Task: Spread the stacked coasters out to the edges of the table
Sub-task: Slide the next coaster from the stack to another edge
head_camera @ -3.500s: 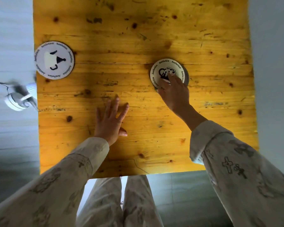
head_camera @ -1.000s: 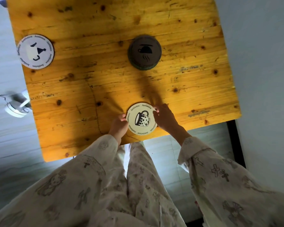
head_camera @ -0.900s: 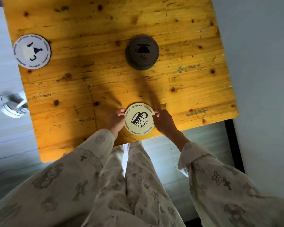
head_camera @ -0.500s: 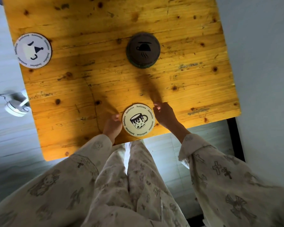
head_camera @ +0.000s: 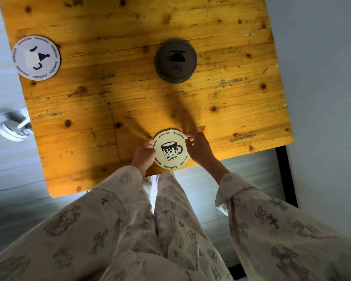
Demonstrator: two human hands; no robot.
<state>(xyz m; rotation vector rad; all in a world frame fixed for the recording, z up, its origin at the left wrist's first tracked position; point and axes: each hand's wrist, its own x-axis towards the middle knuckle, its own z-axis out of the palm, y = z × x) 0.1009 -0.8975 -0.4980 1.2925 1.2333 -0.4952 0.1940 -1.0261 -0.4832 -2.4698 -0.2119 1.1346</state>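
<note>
At the table's (head_camera: 241, 122) near edge, both hands' grips pinch the mug coaster (head_camera: 171, 149).

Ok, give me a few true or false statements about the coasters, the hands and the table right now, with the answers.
1. Three coasters show on the table. True.
2. The dark coaster lies at the left edge. False: it sits near the middle; the white coaster is at the left edge.
3. Both hands touch the mug coaster. True: the left hand and the right hand hold its opposite sides.
4. The mug coaster sits at the far edge. False: it is at the near edge, by the person.
5. The dark coaster shows a steaming cup. True.
</note>
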